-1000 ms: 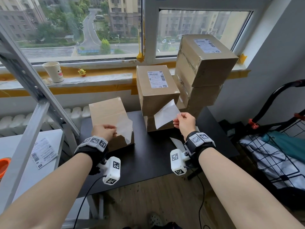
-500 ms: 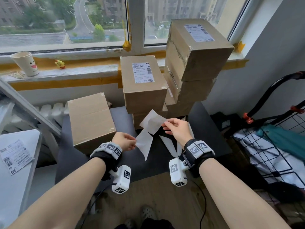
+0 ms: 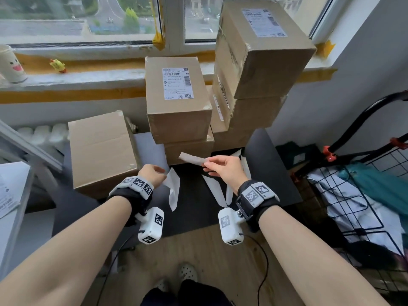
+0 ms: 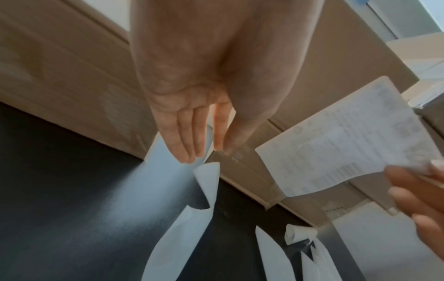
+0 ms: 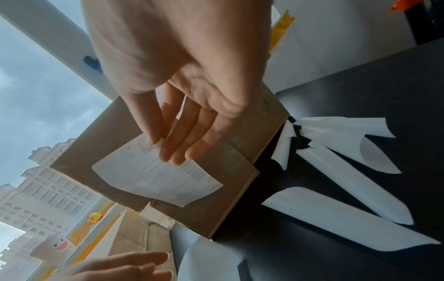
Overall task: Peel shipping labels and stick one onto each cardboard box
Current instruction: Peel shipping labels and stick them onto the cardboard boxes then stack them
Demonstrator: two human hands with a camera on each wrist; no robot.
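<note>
My right hand (image 3: 225, 171) pinches a peeled label (image 3: 191, 159) in the air, to the right of the plain box (image 3: 101, 151). My left hand (image 3: 152, 173) pinches a white backing strip (image 3: 173, 193) just beside that box. The box is closed and sits on the counter (image 3: 194, 208).

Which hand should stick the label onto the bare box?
Right. The right hand pinches the peeled label; the left hand sits nearer the bare box and could steady it.
</note>
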